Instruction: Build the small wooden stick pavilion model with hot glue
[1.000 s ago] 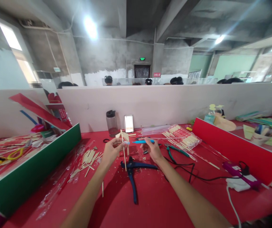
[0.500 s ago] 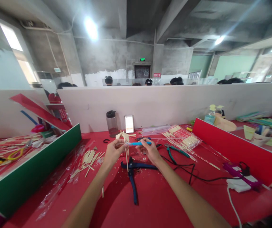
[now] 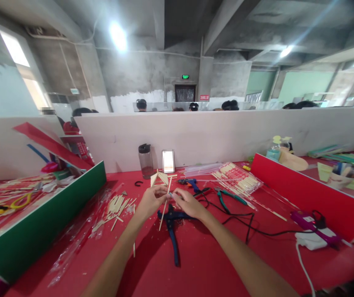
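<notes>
Between the thumb and fingers of my left hand (image 3: 152, 201) is a thin wooden stick (image 3: 163, 217), slanting down toward the table. My right hand (image 3: 186, 202) meets it fingertip to fingertip, closed on the blue pen (image 3: 170, 194); only a small blue-grey bit shows, the rest is hidden. Just behind the hands stands a small wooden stick structure (image 3: 159, 178) with pale triangular faces. Below them lies a dark blue cutter tool (image 3: 171, 231) with long handles, amid wood crumbs.
Short cut sticks (image 3: 117, 206) lie to the left, beside clear plastic wrap. A blue glue gun (image 3: 189, 182), green-handled pliers (image 3: 230, 198) and a bundle of sticks (image 3: 238, 178) are on the right. Green (image 3: 50, 206) and red (image 3: 306, 198) dividers flank the table. A bottle (image 3: 146, 161) stands behind.
The pen, seen lengthwise before, is now almost hidden in my right fingers. My right hand has moved left and down to meet my left hand. The stick has tilted.
</notes>
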Demonstrator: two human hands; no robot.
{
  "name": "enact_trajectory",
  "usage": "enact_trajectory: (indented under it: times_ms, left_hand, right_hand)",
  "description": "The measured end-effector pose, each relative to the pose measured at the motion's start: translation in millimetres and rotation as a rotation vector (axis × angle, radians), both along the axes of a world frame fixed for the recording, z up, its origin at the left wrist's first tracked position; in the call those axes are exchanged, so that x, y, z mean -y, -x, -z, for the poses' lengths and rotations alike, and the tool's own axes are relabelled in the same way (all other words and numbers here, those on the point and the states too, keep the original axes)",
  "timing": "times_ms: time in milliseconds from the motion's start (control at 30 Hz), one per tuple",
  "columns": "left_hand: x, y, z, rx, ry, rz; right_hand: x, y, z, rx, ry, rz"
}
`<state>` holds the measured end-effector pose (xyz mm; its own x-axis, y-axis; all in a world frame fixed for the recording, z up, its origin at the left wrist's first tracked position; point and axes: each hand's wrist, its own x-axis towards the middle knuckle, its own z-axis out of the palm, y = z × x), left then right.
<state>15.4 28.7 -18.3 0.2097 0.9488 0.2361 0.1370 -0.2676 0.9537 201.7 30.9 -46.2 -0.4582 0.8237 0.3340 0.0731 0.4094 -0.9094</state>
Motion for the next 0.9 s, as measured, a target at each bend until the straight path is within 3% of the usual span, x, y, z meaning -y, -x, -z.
enact_trajectory:
  times_ms: [267, 433, 633, 900]
  left_hand:
    - [-0.4, -0.5, 2.5, -0.061, -0.008, 0.003]
    - [-0.2, -2.5, 3.8, -0.076, -0.053, 0.025]
    - [-3.9, -1.8, 10.8, -0.077, -0.028, 0.03]
    - [-4.4, -3.7, 14.8, -0.061, -0.008, 0.064]
  right_hand:
    - [-13.2, -8.6, 2.9, 0.135, -0.152, 0.172]
    - [-19.4, -8.8, 14.6, -0.043, -0.007, 0.161]
    - [-18.1, -10.9, 7.2, -0.264, 0.259, 0.075]
    - [-30.2, -18.4, 3.9, -0.408, 0.213, 0.238]
